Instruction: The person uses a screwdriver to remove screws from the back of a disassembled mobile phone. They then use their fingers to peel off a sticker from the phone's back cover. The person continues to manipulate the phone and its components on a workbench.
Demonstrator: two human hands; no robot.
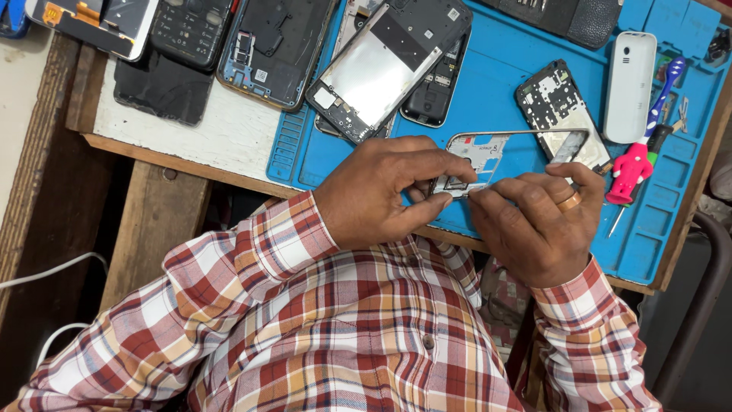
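L hand [381, 191] & R hand [537, 225] both pinched the phone frame [488, 156] over blue mat [488, 84]; pink screwdriver [629, 172] lay just beside frame.

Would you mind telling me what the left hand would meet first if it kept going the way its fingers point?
Probably the right hand: the left hand points rightward along the silver phone frame both hold.
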